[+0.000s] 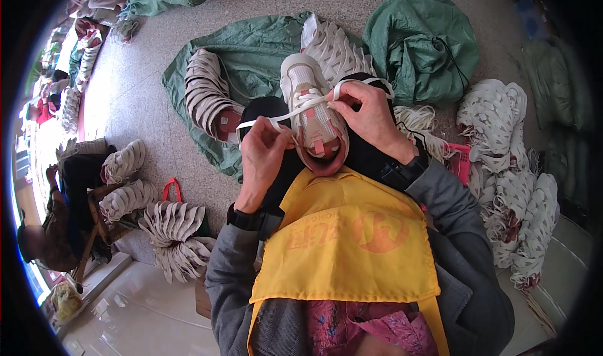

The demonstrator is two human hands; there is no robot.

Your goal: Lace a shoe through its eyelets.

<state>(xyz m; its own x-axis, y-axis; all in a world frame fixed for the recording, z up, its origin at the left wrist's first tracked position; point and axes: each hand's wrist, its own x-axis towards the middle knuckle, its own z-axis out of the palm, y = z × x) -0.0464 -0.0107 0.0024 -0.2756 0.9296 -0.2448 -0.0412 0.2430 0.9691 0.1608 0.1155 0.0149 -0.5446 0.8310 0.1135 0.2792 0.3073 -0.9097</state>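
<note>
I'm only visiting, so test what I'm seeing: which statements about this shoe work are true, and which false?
1. The left hand and right hand both hold the white lace. True.
2. The shoe between them is all black. False: it is mostly pale, with pinkish parts.
3. The apron is blue. False: it is yellow.
4. A curved row of pale shoe uppers lies left of the shoe. True.

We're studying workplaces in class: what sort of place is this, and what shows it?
Probably a shoe workshop: stacked shoe uppers, green sacks, and the left hand and right hand holding a lace over a shoe.
</note>
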